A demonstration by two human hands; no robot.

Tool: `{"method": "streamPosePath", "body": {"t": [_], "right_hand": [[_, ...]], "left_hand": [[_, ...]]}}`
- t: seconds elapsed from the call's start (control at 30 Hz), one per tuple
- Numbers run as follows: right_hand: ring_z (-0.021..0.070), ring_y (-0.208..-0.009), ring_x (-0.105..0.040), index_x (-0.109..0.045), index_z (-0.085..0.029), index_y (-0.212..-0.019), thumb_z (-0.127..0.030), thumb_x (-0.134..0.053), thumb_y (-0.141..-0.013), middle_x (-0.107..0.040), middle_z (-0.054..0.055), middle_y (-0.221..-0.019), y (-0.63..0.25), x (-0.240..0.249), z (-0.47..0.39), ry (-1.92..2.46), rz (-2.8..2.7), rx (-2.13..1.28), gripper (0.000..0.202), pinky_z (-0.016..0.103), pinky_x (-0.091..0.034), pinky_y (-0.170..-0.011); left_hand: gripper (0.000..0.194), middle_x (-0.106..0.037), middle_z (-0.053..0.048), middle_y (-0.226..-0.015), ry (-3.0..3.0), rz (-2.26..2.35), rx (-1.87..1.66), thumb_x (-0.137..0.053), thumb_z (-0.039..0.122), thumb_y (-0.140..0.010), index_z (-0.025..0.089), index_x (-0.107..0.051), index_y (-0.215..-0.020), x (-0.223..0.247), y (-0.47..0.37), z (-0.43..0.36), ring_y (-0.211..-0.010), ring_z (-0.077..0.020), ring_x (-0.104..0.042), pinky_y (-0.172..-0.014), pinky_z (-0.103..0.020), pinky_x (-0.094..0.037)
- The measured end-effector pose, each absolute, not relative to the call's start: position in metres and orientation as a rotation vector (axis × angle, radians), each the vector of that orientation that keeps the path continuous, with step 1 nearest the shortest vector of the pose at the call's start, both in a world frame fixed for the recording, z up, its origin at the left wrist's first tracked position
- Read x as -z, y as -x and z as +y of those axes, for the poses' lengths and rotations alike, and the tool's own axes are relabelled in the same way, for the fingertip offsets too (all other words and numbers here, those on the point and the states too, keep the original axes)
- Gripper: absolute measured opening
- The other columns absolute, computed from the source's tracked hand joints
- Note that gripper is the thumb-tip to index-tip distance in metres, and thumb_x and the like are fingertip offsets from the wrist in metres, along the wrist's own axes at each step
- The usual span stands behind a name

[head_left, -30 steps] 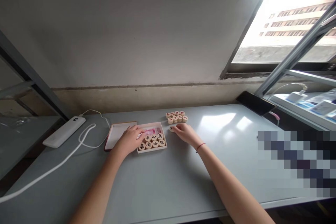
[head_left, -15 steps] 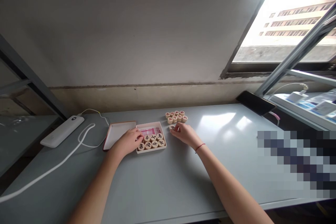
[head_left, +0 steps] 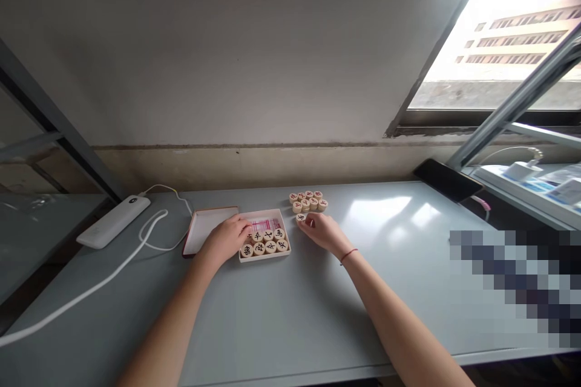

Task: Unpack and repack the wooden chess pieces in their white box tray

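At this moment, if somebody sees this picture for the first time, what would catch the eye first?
Probably the bright window at the upper right, against the dim wall. Then perhaps the left hand at the left edge of the white box with black-marked discs, and the right hand at a single black-marked disc in front of the red-marked discs. The white device at the left stands out on the grey desk.

I see black characters on discs (head_left: 270,246) beside the left hand (head_left: 228,236), perhaps one 馬; red-lettered pieces (head_left: 313,202) beyond the right hand (head_left: 323,232).
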State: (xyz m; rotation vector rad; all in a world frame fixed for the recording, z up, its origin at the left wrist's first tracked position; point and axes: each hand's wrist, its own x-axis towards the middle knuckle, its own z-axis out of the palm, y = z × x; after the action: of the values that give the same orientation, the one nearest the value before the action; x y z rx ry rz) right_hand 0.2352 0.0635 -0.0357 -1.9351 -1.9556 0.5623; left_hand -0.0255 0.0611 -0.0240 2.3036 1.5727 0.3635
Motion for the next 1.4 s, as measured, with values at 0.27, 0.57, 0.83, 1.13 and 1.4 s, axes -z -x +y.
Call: {"method": "streamPosePath", "body": {"t": [0.27, 0.57, 0.83, 1.13, 1.4], "right_hand": [[0.0126, -0.052, -0.042, -0.046, -0.021, -0.059, -0.036, -0.050, -0.082, -0.054, 0.000, -0.057, -0.236, 0.037, 0.064, 1.907, -1.953, -0.578, 0.028, 0.023, -0.027, -0.049], [0.0110, -0.046, -0.032, -0.030, -0.020, -0.049, -0.029, -0.046, -0.081, -0.039, -0.003, -0.046, -0.228, 0.030, 0.061, 1.774, -1.863, -0.418, 0.036, 0.024, -0.022, -0.048], [0.0111, -0.055, -0.045, -0.057, -0.019, -0.075, -0.033, -0.050, -0.086, -0.058, 0.002, -0.069, -0.205, 0.033, 0.046, 1.281, -2.059, -0.281, 0.020, 0.022, -0.031, -0.053], [0.0095, -0.054, -0.044, -0.061, -0.017, -0.083, -0.028, -0.046, -0.089, -0.057, 0.001, -0.069, -0.194, 0.030, 0.039, 1.070, -2.006, -0.576, 0.019, 0.021, -0.035, -0.054], [0.0129, -0.057, -0.045, -0.052, -0.019, -0.065, -0.039, -0.041, -0.086, -0.053, 0.000, -0.060, -0.226, 0.027, 0.061, 1.535, -1.701, -0.703, 0.031, 0.022, -0.030, -0.052]], "left_hand": [[0.025, -0.062, -0.005, -0.095, -2.309, 1.507, -0.420, -0.041, 0.027, -0.088, 0.020, -0.065, -0.084, 0.027, 0.026, 0.061, -0.085, -0.0201, -0.061, -0.080, -0.030, -0.046], [0.019, -0.065, -0.003, -0.093, -2.277, 1.490, -0.466, -0.046, 0.030, -0.087, 0.022, -0.063, -0.087, 0.027, 0.028, 0.064, -0.082, -0.0196, -0.062, -0.073, -0.028, -0.046], [0.021, -0.063, -0.003, -0.095, -2.186, 1.404, -0.870, -0.051, 0.038, -0.088, 0.023, -0.064, -0.093, 0.011, 0.010, 0.057, -0.075, -0.0158, -0.060, -0.072, -0.027, -0.048], [0.022, -0.065, -0.002, -0.092, -1.901, 1.193, -0.978, -0.055, 0.041, -0.086, 0.021, -0.064, -0.088, 0.014, -0.016, 0.046, -0.073, -0.0139, -0.064, -0.070, -0.025, -0.053], [0.025, -0.069, -0.002, -0.096, -1.984, 1.422, -0.909, -0.047, 0.039, -0.087, 0.022, -0.064, -0.095, 0.010, -0.015, 0.045, -0.075, -0.0153, -0.061, -0.075, -0.028, -0.051]]}}
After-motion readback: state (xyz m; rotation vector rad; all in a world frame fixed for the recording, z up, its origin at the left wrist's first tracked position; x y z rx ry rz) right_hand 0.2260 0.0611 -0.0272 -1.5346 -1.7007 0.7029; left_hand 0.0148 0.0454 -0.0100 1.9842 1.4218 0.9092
